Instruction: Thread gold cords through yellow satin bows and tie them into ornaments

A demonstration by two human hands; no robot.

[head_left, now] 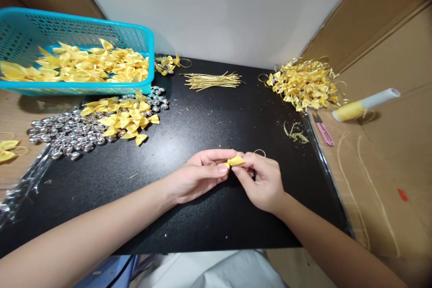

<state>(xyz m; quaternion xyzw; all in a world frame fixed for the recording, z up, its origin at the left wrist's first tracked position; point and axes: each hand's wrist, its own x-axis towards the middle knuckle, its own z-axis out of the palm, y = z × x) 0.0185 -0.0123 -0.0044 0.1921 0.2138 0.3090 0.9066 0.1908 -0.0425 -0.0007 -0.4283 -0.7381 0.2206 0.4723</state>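
The left hand (197, 176) and the right hand (266, 181) are both pinching one small yellow bow (236, 160) over the black desk (209, 222).

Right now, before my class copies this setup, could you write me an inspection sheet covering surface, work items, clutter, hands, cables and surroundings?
Surface: black tabletop, dotted with small scraps.
Work items: yellow bow in hand; blue basket of bows; silver beads with loose bows on and beside them; gold ties in a bundle; pile of tied bows at right.
Clutter: trimmings near the right edge; pink snips just beyond it.
Hands: left hand and right hand both pinch the yellow bow.
Cables: dark strip below the front edge, perhaps a cord; cannot tell.
Surroundings: pale wall behind; cardboard and tube at right.
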